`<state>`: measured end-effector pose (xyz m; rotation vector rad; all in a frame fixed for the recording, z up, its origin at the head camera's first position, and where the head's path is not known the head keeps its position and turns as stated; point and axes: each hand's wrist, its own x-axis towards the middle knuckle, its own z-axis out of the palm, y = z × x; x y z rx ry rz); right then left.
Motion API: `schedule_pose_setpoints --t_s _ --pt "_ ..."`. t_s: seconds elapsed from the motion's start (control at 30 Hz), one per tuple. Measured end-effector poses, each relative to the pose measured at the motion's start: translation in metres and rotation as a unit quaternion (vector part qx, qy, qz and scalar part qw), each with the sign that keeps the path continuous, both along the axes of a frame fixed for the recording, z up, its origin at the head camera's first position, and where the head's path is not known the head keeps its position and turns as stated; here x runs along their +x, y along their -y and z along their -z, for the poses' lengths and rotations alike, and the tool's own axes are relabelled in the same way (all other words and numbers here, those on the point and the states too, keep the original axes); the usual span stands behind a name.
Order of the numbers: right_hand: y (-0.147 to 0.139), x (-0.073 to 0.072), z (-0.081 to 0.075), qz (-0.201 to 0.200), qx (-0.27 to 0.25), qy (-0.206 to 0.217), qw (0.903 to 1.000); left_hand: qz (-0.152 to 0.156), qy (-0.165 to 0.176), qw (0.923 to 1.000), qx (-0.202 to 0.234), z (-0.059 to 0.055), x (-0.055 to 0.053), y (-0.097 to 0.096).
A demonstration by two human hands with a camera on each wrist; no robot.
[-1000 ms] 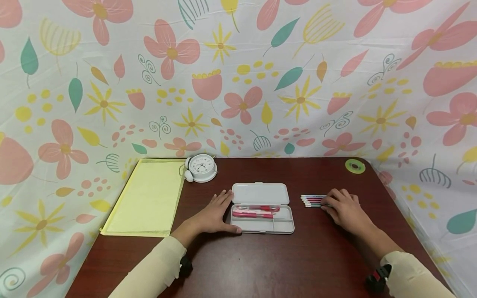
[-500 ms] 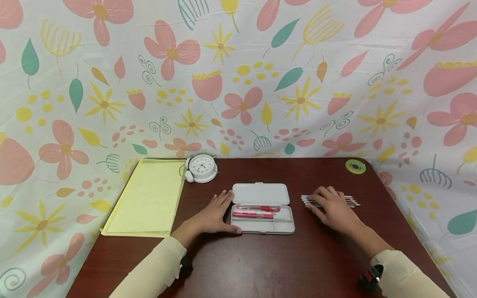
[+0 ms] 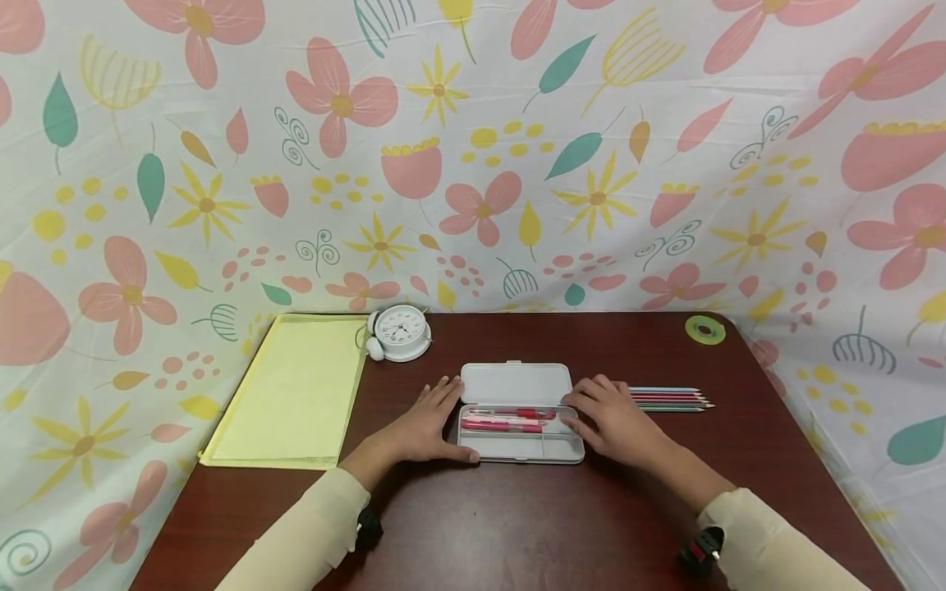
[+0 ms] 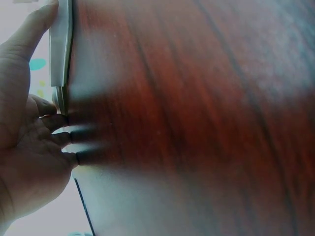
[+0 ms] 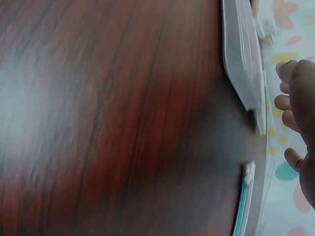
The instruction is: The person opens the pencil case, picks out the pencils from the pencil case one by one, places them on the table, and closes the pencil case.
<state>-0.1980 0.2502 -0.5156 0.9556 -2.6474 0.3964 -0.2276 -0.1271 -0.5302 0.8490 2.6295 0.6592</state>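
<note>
A white pencil case (image 3: pixel 502 449) lies with its lid folded back on the dark table. Red and pink pens (image 3: pixel 502 425) fill its upper compartment. My left hand (image 3: pixel 423 427) rests at the case's left side, fingers spread, thumb along the front corner; the left wrist view shows that thumb against the case edge (image 4: pixel 60 49). Over the case's right end reaches my right hand (image 3: pixel 617 419), fingers loosely bent with nothing between them. Just right of it lie several colored pencils (image 3: pixel 671 400), their left ends hidden by the hand. One teal pencil (image 5: pixel 241 211) shows in the right wrist view.
A yellow zip folder (image 3: pixel 288 394) lies at the left, with a white alarm clock (image 3: pixel 401 332) beside its top corner. Toward the back right sits a green tape roll (image 3: pixel 704 329). A flower-patterned cloth (image 3: pixel 480 271) hangs behind the table (image 3: pixel 532 525).
My right hand has moved left, off the pencils and over to the right end of the case. The pencils stay where they lay. My left hand has not moved.
</note>
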Motion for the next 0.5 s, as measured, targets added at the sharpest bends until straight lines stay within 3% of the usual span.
schedule_pose_setpoints --t_s 0.2,0.5 --pt "0.02 0.001 0.001 -0.025 0.036 0.018 0.9989 -0.003 0.003 1.0 0.002 -0.001 0.0 0.0" --pt "0.034 0.003 0.004 -0.052 0.092 -0.011 0.9944 0.001 -0.001 1.0 0.008 0.002 -0.001 0.001"
